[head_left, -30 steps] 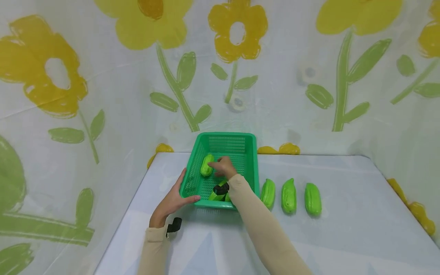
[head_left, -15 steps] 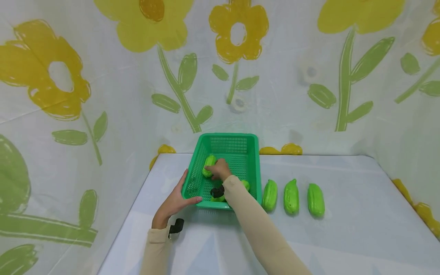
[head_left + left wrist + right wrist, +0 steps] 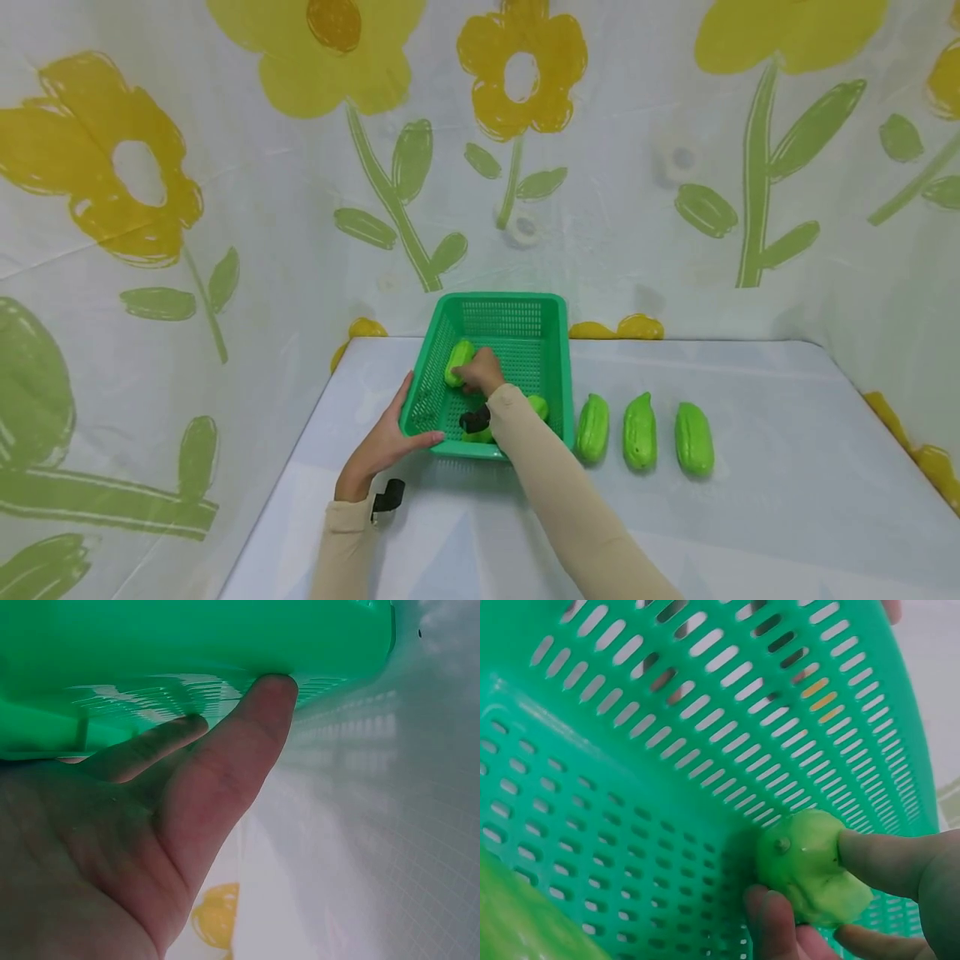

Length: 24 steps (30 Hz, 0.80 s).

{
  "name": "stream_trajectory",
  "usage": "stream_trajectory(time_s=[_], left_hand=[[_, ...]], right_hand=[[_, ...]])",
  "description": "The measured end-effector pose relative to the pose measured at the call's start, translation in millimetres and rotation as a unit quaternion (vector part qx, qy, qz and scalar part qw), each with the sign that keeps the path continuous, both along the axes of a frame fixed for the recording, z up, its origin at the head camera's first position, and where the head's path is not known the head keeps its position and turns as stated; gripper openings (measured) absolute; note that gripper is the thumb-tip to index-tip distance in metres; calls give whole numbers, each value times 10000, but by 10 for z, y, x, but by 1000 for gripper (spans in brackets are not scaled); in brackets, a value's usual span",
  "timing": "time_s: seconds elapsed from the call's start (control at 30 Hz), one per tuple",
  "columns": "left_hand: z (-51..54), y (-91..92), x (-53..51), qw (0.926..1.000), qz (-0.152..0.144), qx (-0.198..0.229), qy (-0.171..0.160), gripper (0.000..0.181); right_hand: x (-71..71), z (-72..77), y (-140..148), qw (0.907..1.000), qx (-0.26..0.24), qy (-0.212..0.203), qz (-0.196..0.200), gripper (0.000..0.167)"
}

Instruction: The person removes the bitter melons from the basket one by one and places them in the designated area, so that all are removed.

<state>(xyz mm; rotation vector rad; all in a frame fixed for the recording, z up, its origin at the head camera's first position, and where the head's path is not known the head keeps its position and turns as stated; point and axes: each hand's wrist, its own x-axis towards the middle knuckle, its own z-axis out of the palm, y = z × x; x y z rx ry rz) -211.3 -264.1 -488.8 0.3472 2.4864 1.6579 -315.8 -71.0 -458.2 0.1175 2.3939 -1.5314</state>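
Inside the green plastic basket (image 3: 555,367), a light green ribbed gourd (image 3: 459,360) lies by the left wall. My right hand (image 3: 482,372) pinches it, thumb on one side and fingers on the other, as the right wrist view shows at the gourd's end (image 3: 806,862). Against the basket's front left corner rests my left hand (image 3: 384,442), its thumb along the front and its fingers on the left side. In the left wrist view those fingers (image 3: 225,761) are fairly straight against the basket wall (image 3: 225,637).
More green gourds lie at the basket's front, one gourd (image 3: 537,406) partly behind my right sleeve. To the basket's right, a near gourd (image 3: 592,429), a middle gourd (image 3: 640,433) and a far gourd (image 3: 693,440) stand in a row on the pale table (image 3: 787,467). A flowered curtain hangs behind.
My right hand has moved onto the gourd by the left wall and its fingers have closed on it. The left hand has kept its place on the basket. The head view has shifted slightly.
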Motion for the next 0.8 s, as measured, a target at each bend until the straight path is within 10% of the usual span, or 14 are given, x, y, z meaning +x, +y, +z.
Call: stream_trajectory(time_s=[0.27, 0.8], left_hand=[[-17, -3, -4, 9999, 21, -122, -56, 121], [15, -10, -15, 10000, -60, 13, -28, 121]], right_hand=[[-59, 3, 96, 9937, -1002, -507, 32, 67], [-91, 197, 338, 9648, -2299, -1244, 278, 65]])
